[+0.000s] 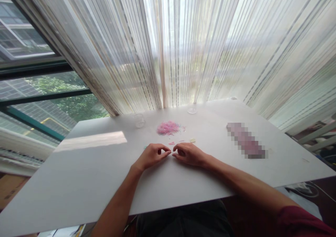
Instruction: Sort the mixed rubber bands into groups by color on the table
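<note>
The left hand (152, 155) and the right hand (189, 154) rest on the white table (86, 181) with their fingertips drawn together, thumb against forefinger on each side, the two pinches almost meeting. Whatever sits between them is too small to make out; it may be a single thin strip, so I cannot tell for sure that either pinch is closed on anything.

At twelve o'clock from the hands, near them, lies a loose pile of pink strips (168, 128), with a few stray pink bits (172, 143) and a pale yellowish scrap (193, 140) scattered between pile and knuckles. These strips look feather-light, thin and floppy; I would judge that they bend at a touch, drift on a breath and slide on the smooth tabletop, so a fingertip pinch near an end seems the surest hold.

At eleven o'clock, beyond the pile's left side, stands a small clear cup (139, 120); at one o'clock, by the curtain's foot, stands a second clear dish (192, 109). Both are see-through and seem to hold nothing that I can see, though glare makes that uncertain.

At two o'clock, well apart, a long pinkish object (245, 140) lies blurred out. A striped sheer curtain (183, 44) hangs behind the table.
</note>
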The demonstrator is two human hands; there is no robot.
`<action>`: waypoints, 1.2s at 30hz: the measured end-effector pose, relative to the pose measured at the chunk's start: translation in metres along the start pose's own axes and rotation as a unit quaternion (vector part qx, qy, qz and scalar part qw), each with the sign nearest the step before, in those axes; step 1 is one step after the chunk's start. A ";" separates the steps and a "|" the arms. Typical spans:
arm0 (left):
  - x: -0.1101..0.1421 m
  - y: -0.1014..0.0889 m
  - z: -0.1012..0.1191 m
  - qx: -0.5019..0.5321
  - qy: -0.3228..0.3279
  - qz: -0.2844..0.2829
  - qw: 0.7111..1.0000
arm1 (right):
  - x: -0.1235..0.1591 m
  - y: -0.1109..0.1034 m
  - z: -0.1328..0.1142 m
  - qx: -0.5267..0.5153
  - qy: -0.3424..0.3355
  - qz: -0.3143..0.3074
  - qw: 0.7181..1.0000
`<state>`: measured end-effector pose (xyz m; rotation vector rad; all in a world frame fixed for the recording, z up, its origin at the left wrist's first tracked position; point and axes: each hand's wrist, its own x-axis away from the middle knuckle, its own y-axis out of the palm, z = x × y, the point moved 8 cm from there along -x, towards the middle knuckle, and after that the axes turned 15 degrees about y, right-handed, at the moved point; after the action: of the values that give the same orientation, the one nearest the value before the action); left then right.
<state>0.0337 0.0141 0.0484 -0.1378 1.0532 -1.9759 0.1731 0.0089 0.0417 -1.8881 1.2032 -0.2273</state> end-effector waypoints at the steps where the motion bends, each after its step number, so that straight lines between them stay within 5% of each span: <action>1: 0.000 0.001 0.001 0.002 0.002 -0.001 1.000 | 0.000 0.000 0.002 -0.003 0.007 0.003 1.000; 36: 0.001 0.005 -0.001 0.000 -0.004 -0.010 1.000 | -0.002 0.001 0.002 -0.006 0.000 0.006 1.000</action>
<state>0.0361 0.0127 0.0443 -0.1561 1.0493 -1.9914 0.1725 0.0115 0.0406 -1.8897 1.2189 -0.2145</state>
